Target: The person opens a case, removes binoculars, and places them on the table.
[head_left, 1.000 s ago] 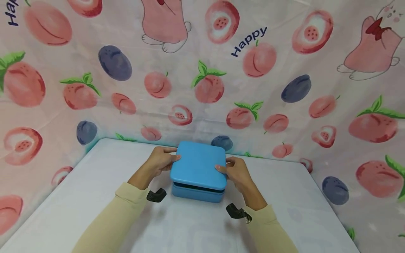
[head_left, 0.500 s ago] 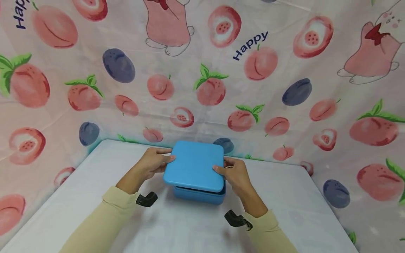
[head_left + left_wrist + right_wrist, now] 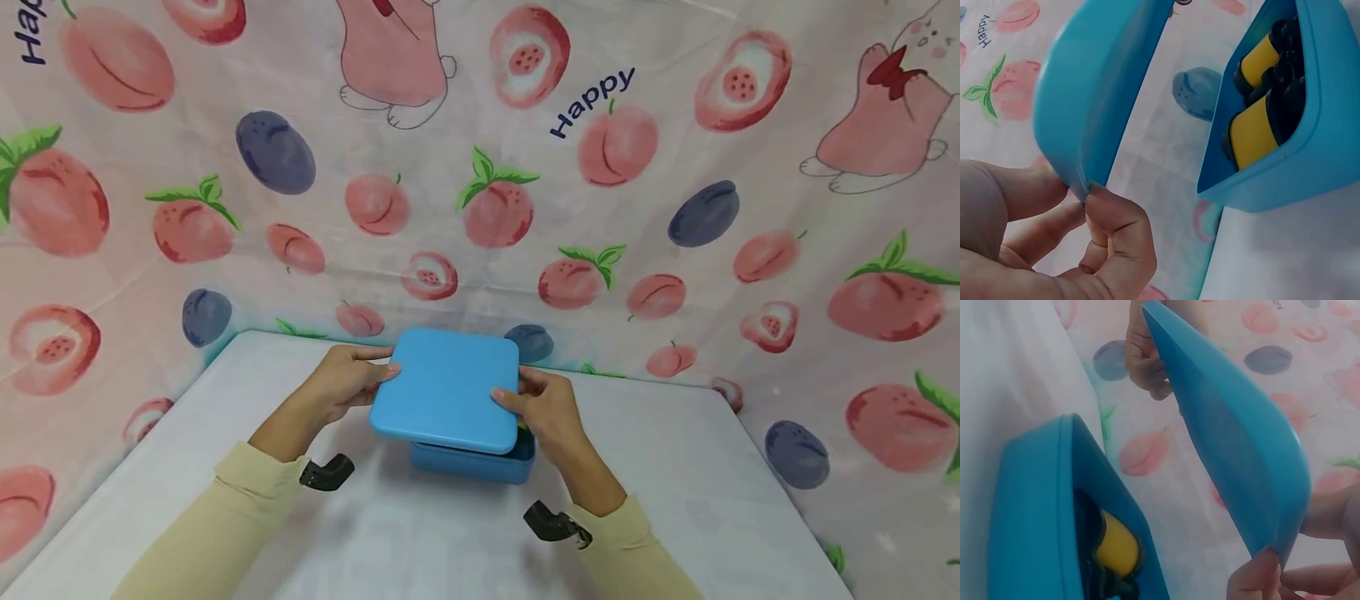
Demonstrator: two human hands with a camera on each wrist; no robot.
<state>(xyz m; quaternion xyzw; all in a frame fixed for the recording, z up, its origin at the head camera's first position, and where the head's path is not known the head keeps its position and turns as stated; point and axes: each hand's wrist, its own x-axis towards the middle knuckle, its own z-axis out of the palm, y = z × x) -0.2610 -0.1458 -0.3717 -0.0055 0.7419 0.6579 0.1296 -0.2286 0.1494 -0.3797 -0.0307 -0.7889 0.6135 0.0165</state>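
A light blue square lid (image 3: 450, 387) is held up between both hands, raised off a matching blue box (image 3: 468, 464) on the table. My left hand (image 3: 342, 387) pinches the lid's left edge between thumb and fingers. At the opposite edge, my right hand (image 3: 552, 408) grips it with the thumb on top. In the left wrist view a wide gap separates the lid from the box. Inside the box lies a black and yellow pair of binoculars (image 3: 1254, 134), also partly visible in the right wrist view. The lid hides most of the box's inside from the head view.
The box stands on a white table (image 3: 660, 483), toward its back edge. Behind and beside the table hangs a pink cloth (image 3: 442, 208) printed with peaches, plums and rabbits. Black devices (image 3: 327, 472) are fixed at both wrists.
Both hands have carried the lid up and to the left off the box, uncovering its right side, where a bit of yellow now shows. The box has stayed in place.
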